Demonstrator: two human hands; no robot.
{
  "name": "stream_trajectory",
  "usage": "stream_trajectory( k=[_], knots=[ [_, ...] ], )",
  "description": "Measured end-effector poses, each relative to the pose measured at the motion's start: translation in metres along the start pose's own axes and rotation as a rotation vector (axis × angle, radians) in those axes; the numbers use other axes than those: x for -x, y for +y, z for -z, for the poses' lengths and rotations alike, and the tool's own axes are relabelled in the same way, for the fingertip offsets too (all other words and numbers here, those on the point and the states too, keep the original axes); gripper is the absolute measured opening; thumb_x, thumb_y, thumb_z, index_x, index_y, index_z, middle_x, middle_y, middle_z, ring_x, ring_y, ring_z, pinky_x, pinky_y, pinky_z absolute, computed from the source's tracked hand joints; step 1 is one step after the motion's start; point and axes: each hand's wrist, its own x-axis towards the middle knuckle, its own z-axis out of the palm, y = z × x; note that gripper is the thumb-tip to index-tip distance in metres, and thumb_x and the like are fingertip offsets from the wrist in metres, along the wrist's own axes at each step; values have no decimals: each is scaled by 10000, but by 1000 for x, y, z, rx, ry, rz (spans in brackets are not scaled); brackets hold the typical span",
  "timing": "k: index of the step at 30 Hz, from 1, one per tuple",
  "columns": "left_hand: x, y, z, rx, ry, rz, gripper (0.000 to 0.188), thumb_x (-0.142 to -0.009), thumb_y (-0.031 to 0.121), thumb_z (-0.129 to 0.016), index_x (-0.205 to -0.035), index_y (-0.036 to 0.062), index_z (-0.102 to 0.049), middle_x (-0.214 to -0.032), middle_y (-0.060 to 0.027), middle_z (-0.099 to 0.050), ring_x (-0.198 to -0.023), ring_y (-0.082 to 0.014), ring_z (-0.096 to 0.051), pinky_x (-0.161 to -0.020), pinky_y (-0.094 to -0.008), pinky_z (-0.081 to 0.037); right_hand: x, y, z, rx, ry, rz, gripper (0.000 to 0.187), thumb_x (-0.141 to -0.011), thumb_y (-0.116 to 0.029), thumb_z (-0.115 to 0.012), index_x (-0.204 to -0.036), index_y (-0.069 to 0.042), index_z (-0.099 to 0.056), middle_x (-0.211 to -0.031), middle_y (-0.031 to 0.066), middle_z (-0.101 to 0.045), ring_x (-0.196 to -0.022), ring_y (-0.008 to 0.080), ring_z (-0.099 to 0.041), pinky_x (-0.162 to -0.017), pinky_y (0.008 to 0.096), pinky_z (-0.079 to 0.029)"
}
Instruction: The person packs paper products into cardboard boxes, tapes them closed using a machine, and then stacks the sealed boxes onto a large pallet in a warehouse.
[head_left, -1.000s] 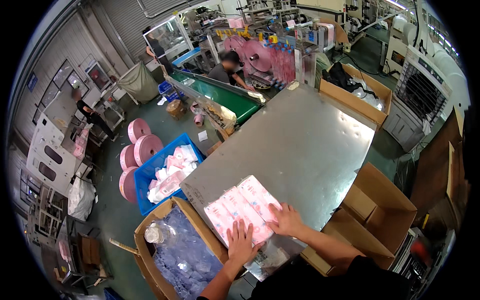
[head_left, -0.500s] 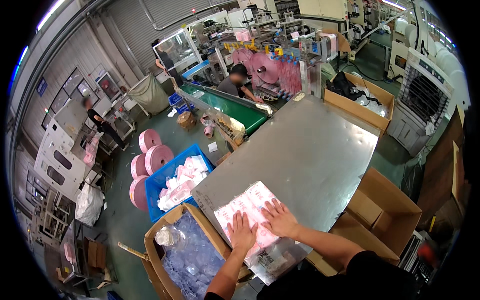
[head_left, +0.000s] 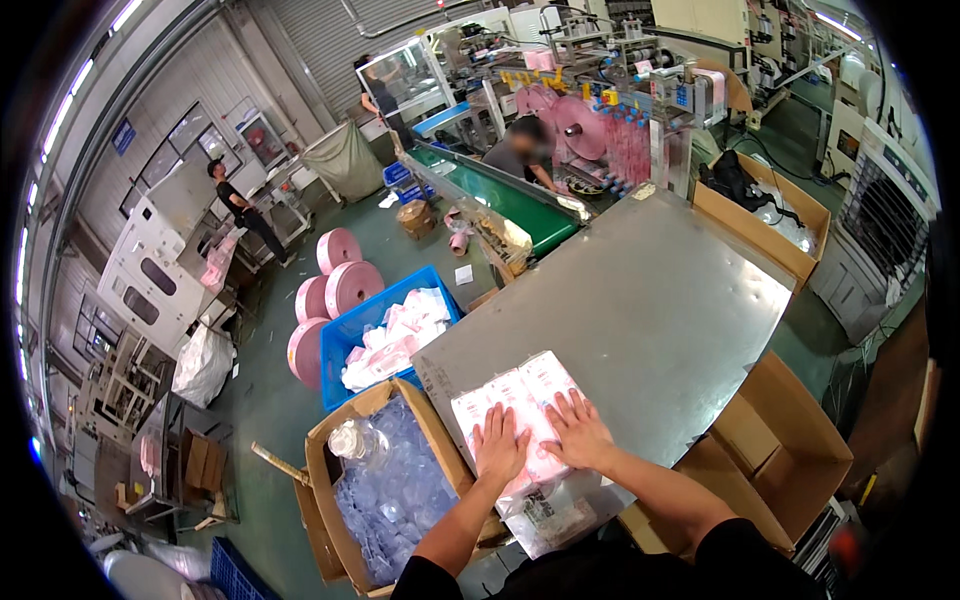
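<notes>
Several pink-and-white soft packs [head_left: 546, 379], which look like tissue packs, lie side by side at the near left corner of a metal-topped table [head_left: 620, 290]. My left hand [head_left: 502, 447] rests flat on the left part of the group, its fingers spread. On the right part lies my right hand [head_left: 580, 435], palm down and fingers apart. Neither hand grips anything. A clear plastic bag or film [head_left: 560, 515] shows at the near end of the packs, over the table edge; how far it reaches under them is hidden.
Left of the table stand a carton of clear plastic bags [head_left: 395, 490] and a blue crate [head_left: 340, 340] of pink-and-white packs. An open carton [head_left: 790, 440] stands at the right. Beyond the table are a green conveyor [head_left: 500, 205] and a crouching person [head_left: 515, 155].
My view has turned a little, so the scene sits further right in the picture. Both hands stay flat on the packs, with little visible shift.
</notes>
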Motion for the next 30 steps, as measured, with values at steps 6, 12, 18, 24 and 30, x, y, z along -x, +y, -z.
stream_trajectory(
  k=[6,12,18,24,30],
  knots=[
    [1,0,-4,-33,52,24,694,-972,504,-379,-1491,52,-289,-1589,-108,-193,-1475,-259,-144,-1178,-515,-97,-1,0,2,6,9,9,722,-931,-570,-428,-1444,-62,-409,-1540,196,-285,-1435,398,-215,-1143,534,-204],
    [-2,5,-3,-29,6,45,684,-966,475,-413,-1481,37,-308,-1583,-131,-211,-1470,-269,-167,-1174,-511,-114,0,3,3,-18,-36,-17,717,-945,-572,-395,-1458,-71,-384,-1547,193,-274,-1442,394,-204,-1145,524,-205],
    [-4,7,-1,-14,8,37,691,-963,491,-402,-1472,29,-327,-1582,-116,-227,-1474,-248,-156,-1177,-509,-101,0,5,4,6,-84,-44,717,-951,-573,-371,-1473,-82,-352,-1557,177,-259,-1447,391,-190,-1145,517,-204],
    [-2,6,-1,-15,76,1,657,-951,456,-452,-1433,15,-387,-1553,-150,-278,-1449,-292,-219,-1158,-529,-145,1,4,2,-7,-61,-51,713,-945,-571,-386,-1468,-87,-367,-1555,163,-272,-1450,373,-192,-1145,513,-204],
    [-2,1,-6,-26,117,-16,638,-942,438,-484,-1411,11,-416,-1539,-166,-301,-1436,-311,-248,-1144,-546,-174,-2,3,1,-30,-90,-54,712,-947,-573,-397,-1465,-86,-374,-1565,151,-255,-1458,367,-167,-1143,521,-203]
  ],
)
